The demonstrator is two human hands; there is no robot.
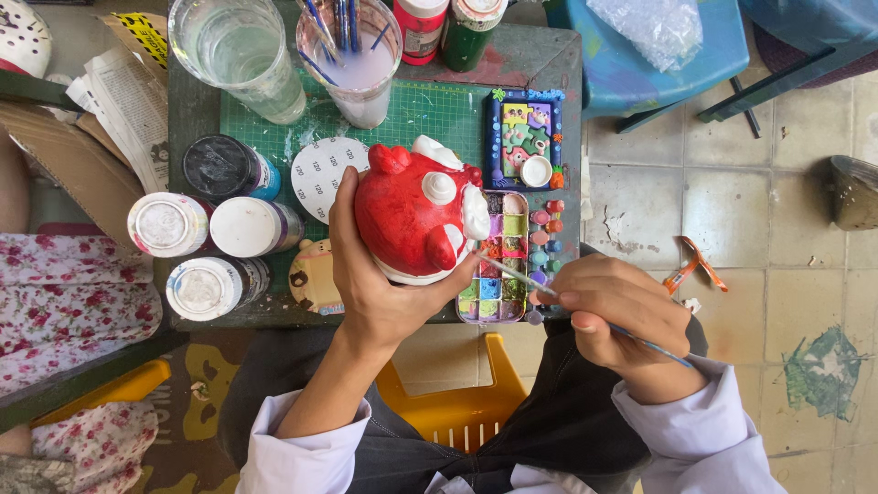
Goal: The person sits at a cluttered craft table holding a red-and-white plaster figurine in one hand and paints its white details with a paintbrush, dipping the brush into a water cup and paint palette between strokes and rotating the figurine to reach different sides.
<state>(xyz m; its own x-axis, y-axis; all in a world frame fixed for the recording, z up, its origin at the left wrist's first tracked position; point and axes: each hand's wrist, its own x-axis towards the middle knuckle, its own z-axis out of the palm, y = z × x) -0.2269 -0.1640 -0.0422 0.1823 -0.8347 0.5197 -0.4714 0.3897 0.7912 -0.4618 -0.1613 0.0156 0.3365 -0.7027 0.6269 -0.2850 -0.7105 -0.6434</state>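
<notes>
My left hand (380, 284) grips a red and white figurine (416, 210) from below, lifting it over the small table. A thin paintbrush (549, 293) sits in my right hand (622, 316), its tip touching the figurine's lower right edge near the white trim. Under the brush lies a paint palette (501, 261) with several coloured wells. Both hands wear white sleeves.
A green cutting mat (430, 110) covers the table top. On it stand two clear cups (242, 55), one holding brushes (352, 64), several paint jars (210, 229), a round sanding disc (320, 174), and a blue puzzle frame (523, 137). A yellow stool (457, 407) is below, tiled floor at right.
</notes>
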